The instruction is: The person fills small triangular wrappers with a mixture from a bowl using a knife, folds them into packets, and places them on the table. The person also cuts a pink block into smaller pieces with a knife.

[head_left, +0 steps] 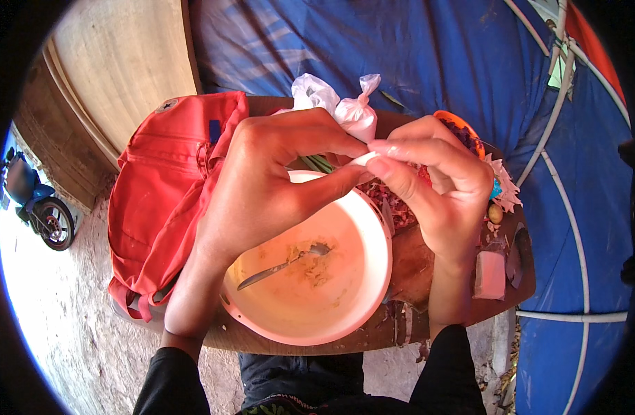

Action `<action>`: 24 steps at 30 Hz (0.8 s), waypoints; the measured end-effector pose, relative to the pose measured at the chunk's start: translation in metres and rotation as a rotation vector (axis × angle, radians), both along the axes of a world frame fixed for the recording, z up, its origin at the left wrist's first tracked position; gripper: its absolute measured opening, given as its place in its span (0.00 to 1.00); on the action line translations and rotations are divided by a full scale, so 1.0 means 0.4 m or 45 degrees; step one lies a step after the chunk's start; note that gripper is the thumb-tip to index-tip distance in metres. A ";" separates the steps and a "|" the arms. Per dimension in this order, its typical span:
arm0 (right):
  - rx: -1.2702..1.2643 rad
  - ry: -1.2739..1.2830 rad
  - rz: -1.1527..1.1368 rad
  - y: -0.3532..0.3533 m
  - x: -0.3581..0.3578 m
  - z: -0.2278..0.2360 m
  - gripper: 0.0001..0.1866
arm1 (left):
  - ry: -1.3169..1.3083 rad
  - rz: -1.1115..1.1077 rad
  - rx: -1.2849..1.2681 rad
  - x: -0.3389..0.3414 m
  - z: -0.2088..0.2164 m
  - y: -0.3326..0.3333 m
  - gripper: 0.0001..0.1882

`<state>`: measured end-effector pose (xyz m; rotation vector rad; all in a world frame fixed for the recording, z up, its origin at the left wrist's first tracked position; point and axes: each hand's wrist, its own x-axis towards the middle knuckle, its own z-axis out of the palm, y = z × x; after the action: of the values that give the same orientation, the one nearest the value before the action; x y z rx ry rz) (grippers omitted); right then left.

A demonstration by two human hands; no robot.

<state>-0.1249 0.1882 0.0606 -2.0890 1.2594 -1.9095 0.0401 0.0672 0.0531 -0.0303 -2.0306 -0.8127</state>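
In front of my chest, above the far rim of a large white basin (359,277), both hands meet at the fingertips. My left hand (272,176) and my right hand (445,183) each pinch a small white piece (363,159). Fingers cover most of it, so its kind cannot be made out. A metal spoon (284,266) lies inside the basin, among smears of yellowish-brown residue. Just beyond the fingers stand a knotted clear plastic bag (359,114) with pale contents and another white plastic bag (314,91).
A red backpack (172,173) lies at the table's left. Chopped reddish-purple pieces (398,207), an orange bowl (478,142) and a pale block (490,275) are on the right. Blue tarpaulin (414,48) with white pipes (570,207) stands behind; a motorcycle (37,197) is far left.
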 end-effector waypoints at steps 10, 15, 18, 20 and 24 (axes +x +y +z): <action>0.224 -0.276 -0.002 0.017 0.016 0.004 0.10 | -0.057 -0.065 0.286 -0.004 0.002 0.010 0.08; 0.277 -0.466 0.044 0.016 0.005 0.009 0.21 | -0.143 -0.149 0.499 -0.001 0.000 0.010 0.10; 0.292 -0.243 0.180 0.020 -0.012 0.018 0.24 | -0.225 -0.250 0.878 -0.010 -0.003 -0.003 0.15; 0.187 0.192 -0.059 0.018 -0.022 0.023 0.22 | -0.340 -0.302 1.078 -0.007 -0.001 -0.014 0.18; 0.083 0.338 -0.168 0.014 -0.034 0.024 0.14 | -0.440 -0.326 1.214 0.001 0.003 -0.017 0.21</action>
<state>-0.1386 0.1937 0.0704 -2.3395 1.5231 -1.6507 0.0404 0.0604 0.0545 0.4185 -1.7595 -1.9828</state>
